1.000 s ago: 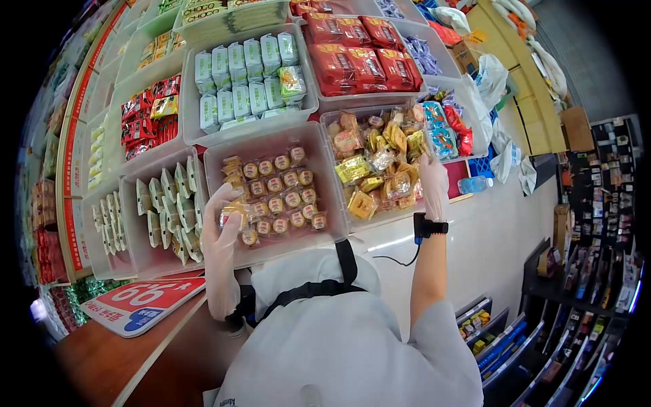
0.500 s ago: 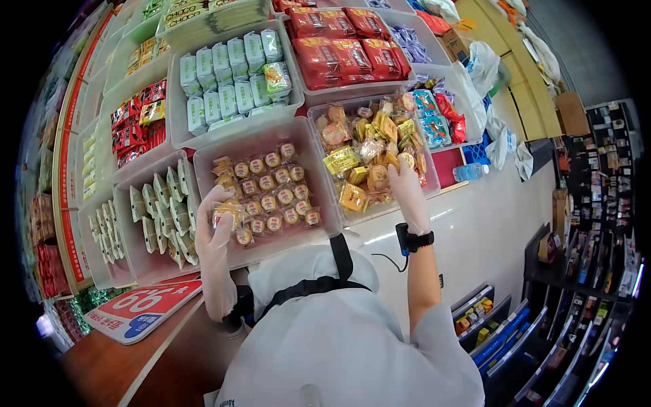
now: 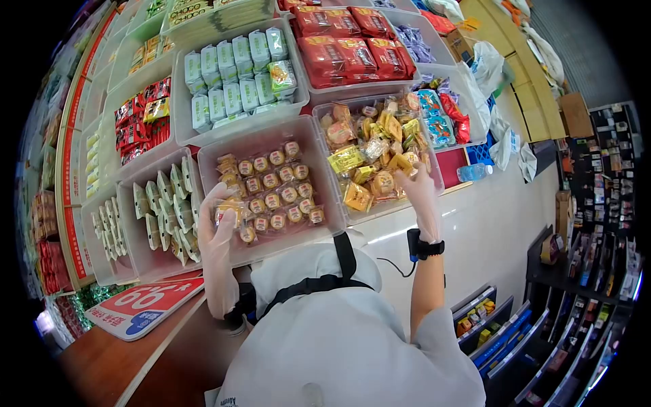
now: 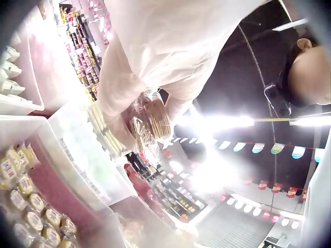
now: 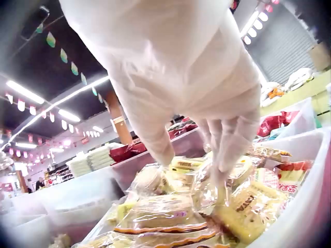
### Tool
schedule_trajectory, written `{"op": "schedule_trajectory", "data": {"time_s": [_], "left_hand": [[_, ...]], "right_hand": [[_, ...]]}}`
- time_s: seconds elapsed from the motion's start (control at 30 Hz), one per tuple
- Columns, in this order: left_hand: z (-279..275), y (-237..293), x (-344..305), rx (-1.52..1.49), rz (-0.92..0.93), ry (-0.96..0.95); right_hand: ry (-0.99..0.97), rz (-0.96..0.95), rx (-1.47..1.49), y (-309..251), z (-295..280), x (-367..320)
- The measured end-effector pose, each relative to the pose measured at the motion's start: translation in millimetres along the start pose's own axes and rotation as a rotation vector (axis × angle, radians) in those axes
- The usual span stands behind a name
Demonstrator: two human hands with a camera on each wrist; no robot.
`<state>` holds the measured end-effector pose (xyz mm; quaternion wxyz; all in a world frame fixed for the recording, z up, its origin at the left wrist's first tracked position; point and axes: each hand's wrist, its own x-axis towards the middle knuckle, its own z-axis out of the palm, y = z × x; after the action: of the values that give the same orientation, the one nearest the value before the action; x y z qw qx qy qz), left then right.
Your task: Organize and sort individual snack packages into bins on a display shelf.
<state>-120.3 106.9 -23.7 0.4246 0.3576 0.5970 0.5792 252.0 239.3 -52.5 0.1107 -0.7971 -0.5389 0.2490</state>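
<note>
My gloved left hand (image 3: 218, 224) grips clear-wrapped biscuits (image 4: 155, 120) at the near left corner of a bin (image 3: 254, 256) of small round wrapped cakes (image 3: 271, 180). In the left wrist view, the biscuits' stacked edges show between fingers and thumb. My gloved right hand (image 3: 422, 192) reaches down into the neighbouring bin (image 3: 366, 216) of mixed wrapped biscuits (image 3: 357, 197). In the right wrist view, its thumb stands apart from the other fingers (image 5: 227, 150). Those fingertips touch the wrapped pile beside a yellow rectangular biscuit packet (image 5: 251, 209).
Behind stand bins of green-and-white packets (image 3: 234, 68) and red bags (image 3: 346, 57). Pale triangular packets (image 3: 166, 203) fill a bin at the left. A red price sign (image 3: 146, 305) lies near the front left. A water bottle (image 3: 475, 172) is beyond the biscuit bin's right side.
My right hand has come left from the biscuit bin's right edge and down among the packets. My left hand stays at its corner, still holding the wrapped biscuits.
</note>
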Motion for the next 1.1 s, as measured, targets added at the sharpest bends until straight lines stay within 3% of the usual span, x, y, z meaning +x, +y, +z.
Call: {"op": "schedule_trajectory", "data": {"time_s": [0.07,0.1,0.17,0.2,0.33,0.4,0.5,0.57,0.63,0.77,0.83,0.87,0.9,0.97,1.0,1.1], "left_hand": [[3,3,-1,0.002,-0.001,0.010],[3,4,-1,-0.003,-0.016,0.019],[4,5,-2,-0.009,-0.030,0.031],[4,6,-2,-0.010,-0.027,0.032],[7,12,-4,-0.005,-0.025,0.034],[4,7,-3,-0.013,-0.026,0.024],[5,11,-3,-0.023,-0.031,0.021],[5,12,-3,-0.024,-0.040,0.027],[3,8,-3,-0.028,-0.039,0.046],[3,10,-2,-0.003,-0.017,0.018],[-1,3,0,0.048,0.012,-0.007],[0,6,0,0.049,0.014,-0.002],[3,12,-2,0.061,0.026,0.003],[8,19,-5,0.078,0.037,0.019],[9,20,-6,0.028,-0.002,0.026],[12,25,-6,0.010,-0.042,0.046]], "right_hand": [[-0.110,-0.187,0.165,13,19,-3],[-0.110,-0.188,0.163,20,31,-5],[0.043,-0.421,-0.064,30,54,-7],[-0.148,-0.255,-0.094,12,44,-15],[-0.188,-0.311,-0.153,9,49,-19],[-0.239,-0.313,0.297,17,48,-12],[-0.251,-0.303,0.434,21,34,-7],[-0.199,-0.316,0.428,33,24,1],[0.063,-0.224,0.898,27,4,-2],[0.126,-0.087,1.003,71,-2,19],[-0.014,-0.070,0.317,107,13,39],[0.065,-0.206,-0.061,148,29,70],[0.061,-0.214,-0.060,137,25,70],[0.375,-0.274,-0.330,91,2,58],[0.369,-0.262,-0.242,68,-6,62],[0.366,-0.529,-0.121,4,-16,75]]}}
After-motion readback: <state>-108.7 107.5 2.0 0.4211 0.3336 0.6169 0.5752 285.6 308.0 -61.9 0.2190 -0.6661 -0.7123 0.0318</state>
